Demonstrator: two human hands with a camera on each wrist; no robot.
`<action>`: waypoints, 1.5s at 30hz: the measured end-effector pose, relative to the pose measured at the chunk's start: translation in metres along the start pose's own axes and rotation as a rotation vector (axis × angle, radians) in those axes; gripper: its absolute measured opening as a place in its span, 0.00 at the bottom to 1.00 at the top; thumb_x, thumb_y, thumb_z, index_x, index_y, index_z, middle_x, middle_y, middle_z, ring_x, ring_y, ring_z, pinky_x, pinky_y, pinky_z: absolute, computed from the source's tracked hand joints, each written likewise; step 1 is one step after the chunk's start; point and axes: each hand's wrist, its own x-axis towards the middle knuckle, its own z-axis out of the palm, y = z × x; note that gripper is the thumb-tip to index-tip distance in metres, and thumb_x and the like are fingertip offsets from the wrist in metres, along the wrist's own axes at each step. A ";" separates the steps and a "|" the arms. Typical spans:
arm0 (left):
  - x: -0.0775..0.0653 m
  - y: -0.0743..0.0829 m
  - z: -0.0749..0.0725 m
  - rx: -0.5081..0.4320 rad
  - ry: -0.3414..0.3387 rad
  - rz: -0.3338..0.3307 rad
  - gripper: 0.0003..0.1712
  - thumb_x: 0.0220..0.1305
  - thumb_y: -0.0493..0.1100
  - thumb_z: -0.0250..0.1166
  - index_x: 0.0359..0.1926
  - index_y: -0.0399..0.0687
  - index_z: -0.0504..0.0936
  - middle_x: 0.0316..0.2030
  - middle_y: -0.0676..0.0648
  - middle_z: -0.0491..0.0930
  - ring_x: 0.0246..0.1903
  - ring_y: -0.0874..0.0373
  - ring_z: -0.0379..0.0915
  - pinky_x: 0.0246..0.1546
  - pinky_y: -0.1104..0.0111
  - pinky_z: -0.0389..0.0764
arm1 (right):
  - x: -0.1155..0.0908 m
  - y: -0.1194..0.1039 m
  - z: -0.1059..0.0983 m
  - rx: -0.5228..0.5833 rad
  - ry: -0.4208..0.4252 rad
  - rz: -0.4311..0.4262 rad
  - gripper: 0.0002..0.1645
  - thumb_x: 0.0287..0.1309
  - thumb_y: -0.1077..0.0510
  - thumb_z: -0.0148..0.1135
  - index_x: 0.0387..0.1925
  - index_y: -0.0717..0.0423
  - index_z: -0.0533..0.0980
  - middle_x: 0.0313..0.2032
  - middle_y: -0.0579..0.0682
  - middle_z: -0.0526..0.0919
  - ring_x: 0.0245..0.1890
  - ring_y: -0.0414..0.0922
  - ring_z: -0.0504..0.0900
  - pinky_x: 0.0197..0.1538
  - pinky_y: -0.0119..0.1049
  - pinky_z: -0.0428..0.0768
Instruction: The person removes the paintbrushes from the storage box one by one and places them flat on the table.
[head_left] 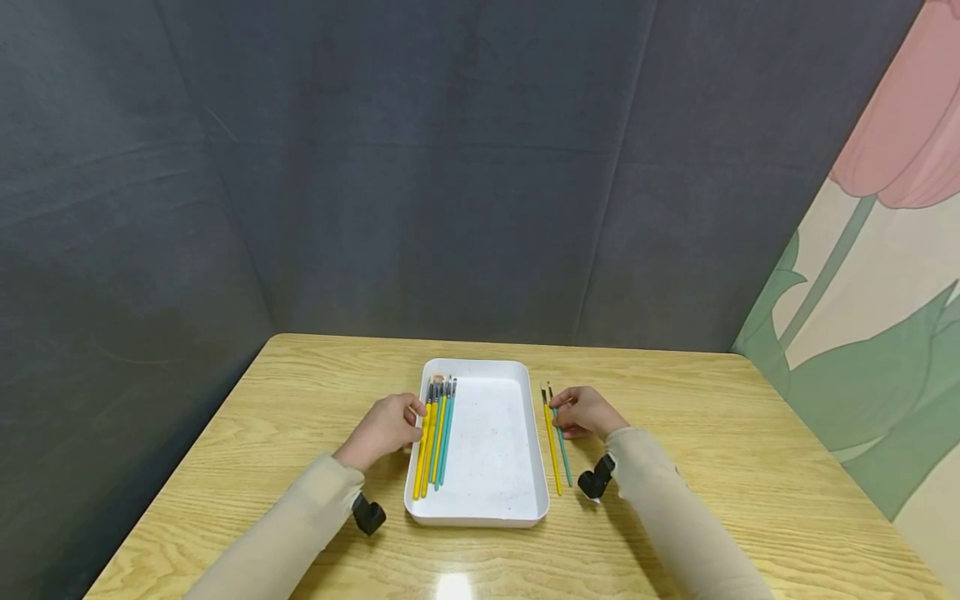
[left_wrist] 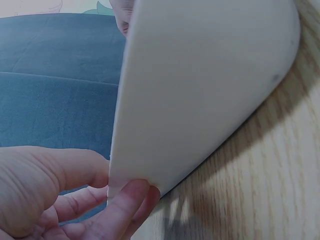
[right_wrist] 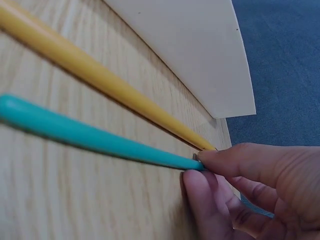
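Observation:
My left hand (head_left: pixel 386 429) grips the left wall of a white rectangular tray (head_left: pixel 491 467); the left wrist view shows thumb and fingers on either side of that wall (left_wrist: pixel 190 85). Inside the tray, along its left side, several yellow and teal paintbrushes (head_left: pixel 431 442) lie side by side with bristles toward the back. Right of the tray, my right hand (head_left: pixel 587 412) pinches a teal paintbrush (head_left: pixel 564 457) between thumb and finger near its upper part. Its handle (right_wrist: pixel 90 135) lies along the wood. Beside it, nearer the tray, is a yellow paintbrush (head_left: pixel 552 454).
A wood-grain table (head_left: pixel 315 392) carries everything. Dark grey fabric (head_left: pixel 450 167) stands behind the table and along its left. A wall with painted tulips (head_left: pixel 877 333) rises at the right. Black wrist cameras (head_left: pixel 369 514) sit on both sleeves.

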 end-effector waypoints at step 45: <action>0.003 -0.003 0.001 0.012 0.000 -0.011 0.15 0.53 0.32 0.65 0.45 0.40 0.79 0.31 0.45 0.74 0.22 0.56 0.72 0.23 0.69 0.72 | -0.005 -0.011 -0.021 0.247 -0.143 -0.058 0.30 0.64 0.66 0.54 0.65 0.73 0.60 0.40 0.55 0.81 0.32 0.37 0.82 0.40 0.30 0.83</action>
